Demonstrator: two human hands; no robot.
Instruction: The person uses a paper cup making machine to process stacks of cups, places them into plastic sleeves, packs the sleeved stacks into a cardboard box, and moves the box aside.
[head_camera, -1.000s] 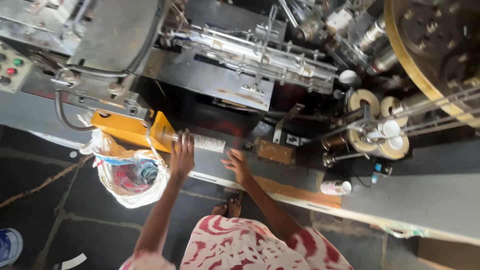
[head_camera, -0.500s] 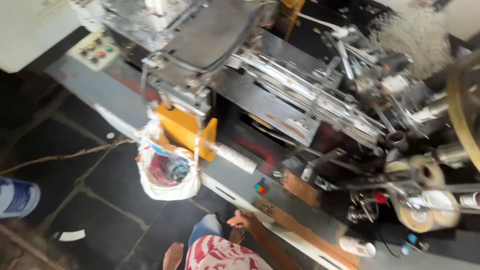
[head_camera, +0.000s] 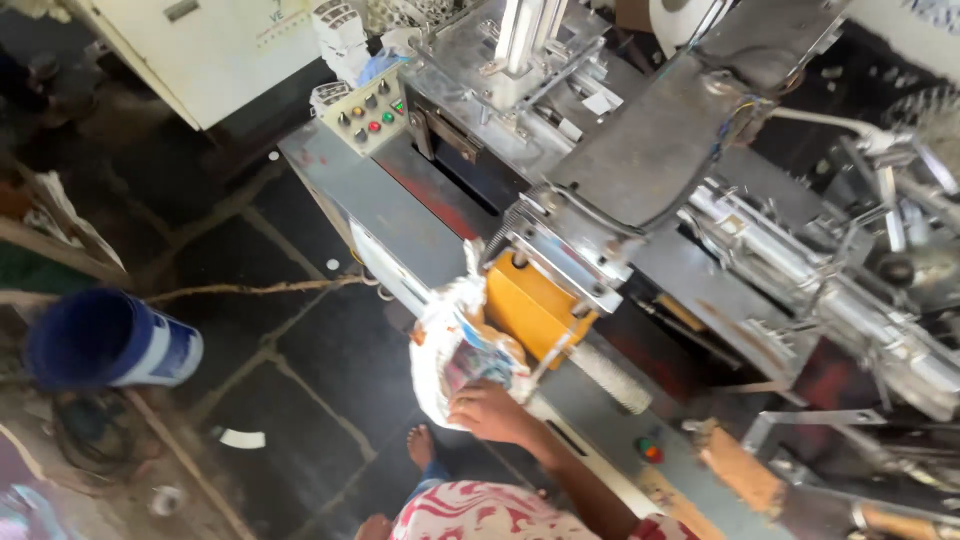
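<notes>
Plastic bag hangs lengthwise downward from the machine, hand touching.

The bag is hanging directly above the fingers of the one hand in view, touching them. The box-shaped guard is sitting up and right of them. The button panel is lying far above them, the bucket well to their left.
</notes>
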